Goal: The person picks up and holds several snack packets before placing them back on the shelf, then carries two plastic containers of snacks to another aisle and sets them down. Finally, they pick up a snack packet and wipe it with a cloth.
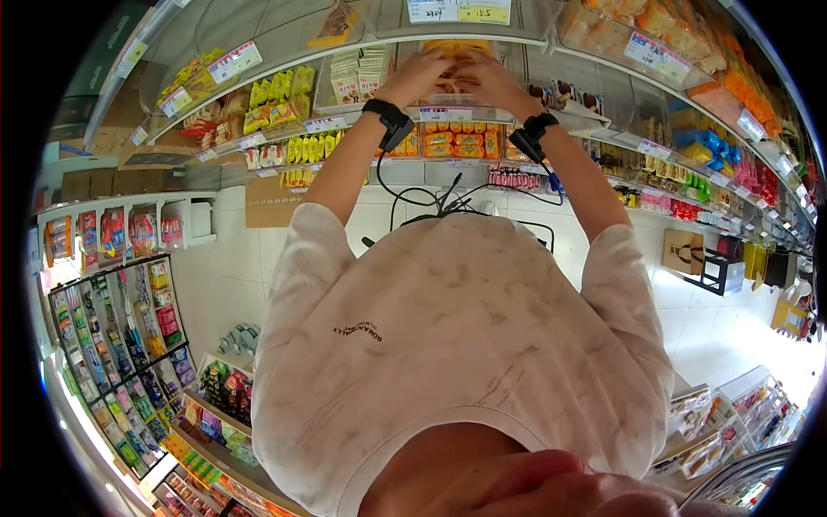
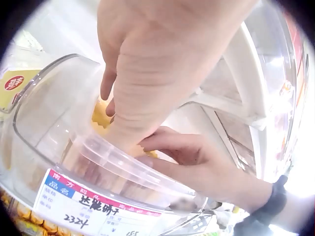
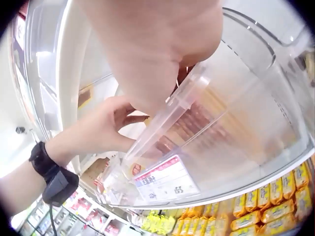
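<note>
In the head view both hands reach over the front wall of a clear plastic bin on a shelf. Yellow-wrapped biscuit packets stand inside it, seen through the wall in the right wrist view. My left hand holds a packet, fingers bent down against its crimped yellow end. Thumb and fingers of my right hand pinch yellow wrapper close beside the left hand. The bin's front wall and the hands hide most of the packets. A handwritten price label hangs on the bin's front.
White-and-green packets fill the bin to the left, with yellow packets farther left. Orange packets sit on the shelf below. Bagged orange snacks stand upper right. Black cables hang between the wrists.
</note>
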Tool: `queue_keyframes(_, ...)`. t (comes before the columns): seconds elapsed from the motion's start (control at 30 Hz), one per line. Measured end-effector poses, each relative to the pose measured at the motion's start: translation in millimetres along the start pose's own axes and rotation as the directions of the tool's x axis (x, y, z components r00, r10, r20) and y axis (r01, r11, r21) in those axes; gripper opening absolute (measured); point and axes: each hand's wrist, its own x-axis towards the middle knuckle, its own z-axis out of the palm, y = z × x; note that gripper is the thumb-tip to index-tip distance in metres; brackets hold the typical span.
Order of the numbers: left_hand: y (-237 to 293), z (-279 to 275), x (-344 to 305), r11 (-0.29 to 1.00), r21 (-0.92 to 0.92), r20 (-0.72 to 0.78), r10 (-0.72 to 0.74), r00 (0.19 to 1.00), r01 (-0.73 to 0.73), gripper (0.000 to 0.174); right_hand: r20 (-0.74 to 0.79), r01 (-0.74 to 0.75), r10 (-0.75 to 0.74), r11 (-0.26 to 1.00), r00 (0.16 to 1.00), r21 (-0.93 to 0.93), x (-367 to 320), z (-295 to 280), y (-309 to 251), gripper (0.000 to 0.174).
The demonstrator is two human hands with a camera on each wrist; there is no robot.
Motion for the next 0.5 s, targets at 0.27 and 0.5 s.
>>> queue_keyframes(0.27,-20,28,22,0.976,0.217,0.159,-0.067,0.985,0.032,0.039,0.086,0.028,-0.032,0.998,0.996,0.049,4,-13,-1,0.029)
queue_keyframes(0.5,2,-16,16,0.987,0.162,0.097,-0.034,0.995,0.018,0.036,-0.021,0.036,-0.037,0.999,0.999,-0.011,-2,-21,-16,0.037)
